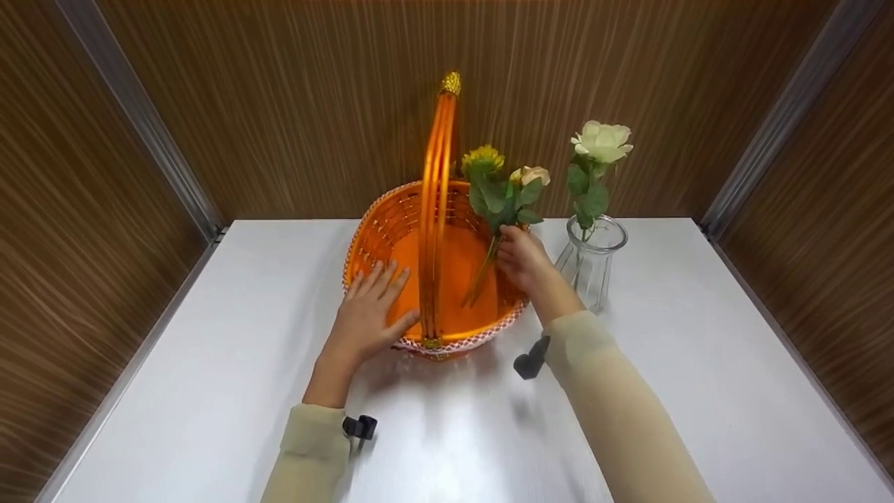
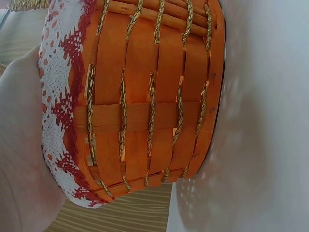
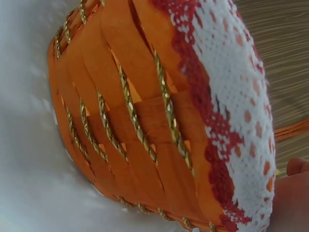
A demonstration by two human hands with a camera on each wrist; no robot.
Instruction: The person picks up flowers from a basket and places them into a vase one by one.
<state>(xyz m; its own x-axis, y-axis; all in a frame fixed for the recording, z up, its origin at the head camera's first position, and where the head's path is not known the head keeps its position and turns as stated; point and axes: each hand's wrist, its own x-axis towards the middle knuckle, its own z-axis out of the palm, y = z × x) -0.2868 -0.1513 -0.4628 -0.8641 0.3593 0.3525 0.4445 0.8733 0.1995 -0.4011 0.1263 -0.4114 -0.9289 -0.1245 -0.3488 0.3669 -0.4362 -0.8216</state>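
Note:
An orange woven basket [image 1: 457,279] with a tall arched handle and a red-and-white lace rim stands in the middle. My left hand [image 1: 367,314] lies over its left front rim, fingers spread. In the left wrist view, part of that hand [image 2: 21,145] shows against the lace. Over the basket's right side, my right hand [image 1: 520,258] pinches the stem of a pale peach rose [image 1: 534,175], its lower end slanting down inside. A yellow flower [image 1: 483,159] stands close beside the rose, their leaves overlapping; I cannot tell whether its stem is also held.
Right of the basket, a clear glass vase [image 1: 594,279] holds a white rose [image 1: 603,142]. Everything stands on a white table [image 1: 230,349]. Brown wood-grain panels [image 1: 300,105] close off the back and both sides.

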